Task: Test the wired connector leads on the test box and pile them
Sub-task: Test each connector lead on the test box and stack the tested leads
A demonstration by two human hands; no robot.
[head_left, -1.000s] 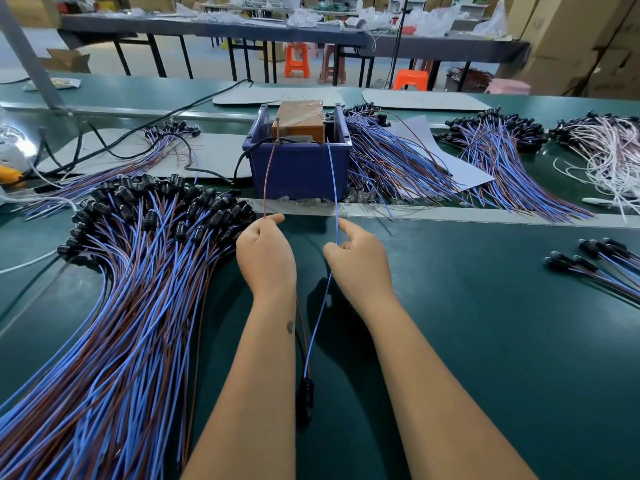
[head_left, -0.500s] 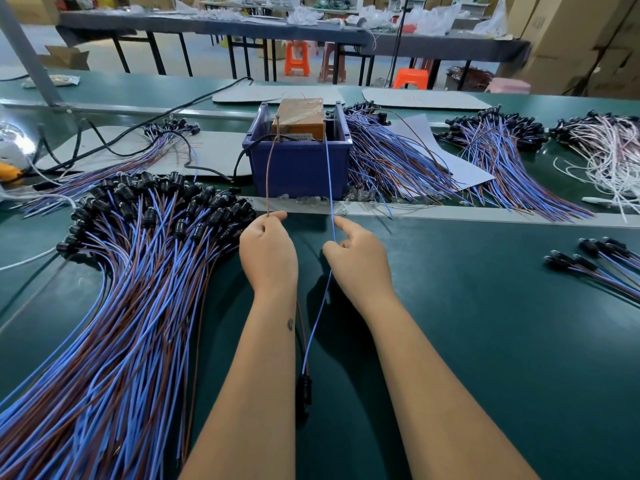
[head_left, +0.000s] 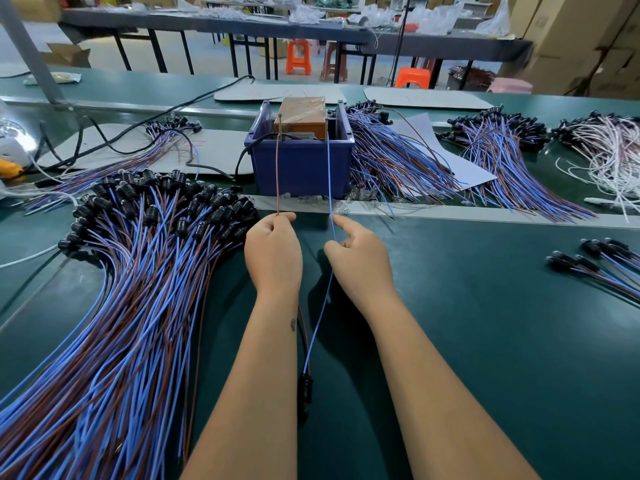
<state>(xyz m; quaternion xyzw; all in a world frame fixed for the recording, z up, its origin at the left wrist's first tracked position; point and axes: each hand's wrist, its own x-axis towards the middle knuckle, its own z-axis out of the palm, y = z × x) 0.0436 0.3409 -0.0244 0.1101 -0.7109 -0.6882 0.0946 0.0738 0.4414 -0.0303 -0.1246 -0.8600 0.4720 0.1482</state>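
Green bench, test underway: my left hand (head_left: 273, 252) pinches the brown lead (head_left: 277, 174), my right hand (head_left: 360, 258) the blue lead (head_left: 329, 174), both tips now raised onto the test box (head_left: 300, 116) ahead; connector (head_left: 304, 393) trails behind my wrists.

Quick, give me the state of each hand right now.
Left hand: closed, pinching the brown wire.
Right hand: closed, pinching the blue wire.

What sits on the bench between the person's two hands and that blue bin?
Head view: a pale strip crosses the green bench between the hands and blue bin, with small clear bits; two taut wires span it.
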